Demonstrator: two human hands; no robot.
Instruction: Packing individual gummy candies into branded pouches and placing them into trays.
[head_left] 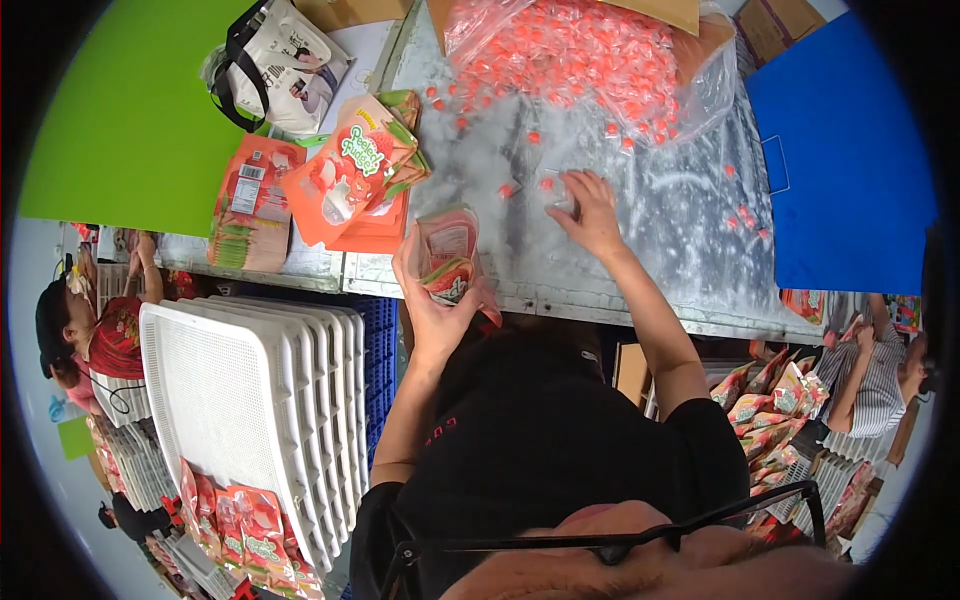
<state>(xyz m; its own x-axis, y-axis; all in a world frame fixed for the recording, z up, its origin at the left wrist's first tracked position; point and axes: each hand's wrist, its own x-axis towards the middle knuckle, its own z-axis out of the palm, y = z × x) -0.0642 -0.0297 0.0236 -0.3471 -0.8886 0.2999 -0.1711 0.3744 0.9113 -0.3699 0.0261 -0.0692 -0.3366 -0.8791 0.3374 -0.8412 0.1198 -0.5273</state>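
Left hand (432, 300) is up at the near edge of the worktop (560, 250), fingers wrapped around an orange-and-green printed plastic stand-up pouch (448, 255), held upright with its mouth gaping toward the table. Right hand (590, 210) is stretched out flat over the metal surface, fingers spread and pressing down on a few small pink wrapped candies (548, 185); whether any are actually pinched in it, I cannot tell.

Moving outward: loose candies are scattered over the silvery worktop, and beyond them sits a big clear plastic bag of the same pink candies (590, 55), spilling open and mostly full. To the left, a fanned stack of flat orange printed pouches (350, 175) waits, with another bundle (250, 205) beside it near a white-and-black tote bag (280, 65).

My read: this pouch looks only partly filled, plenty of empty pouches remain, and the candy supply is barely dented, so the filling looks far from done.

Below the table edge stand white perforated plastic trays (250, 400). Other people work at both sides.
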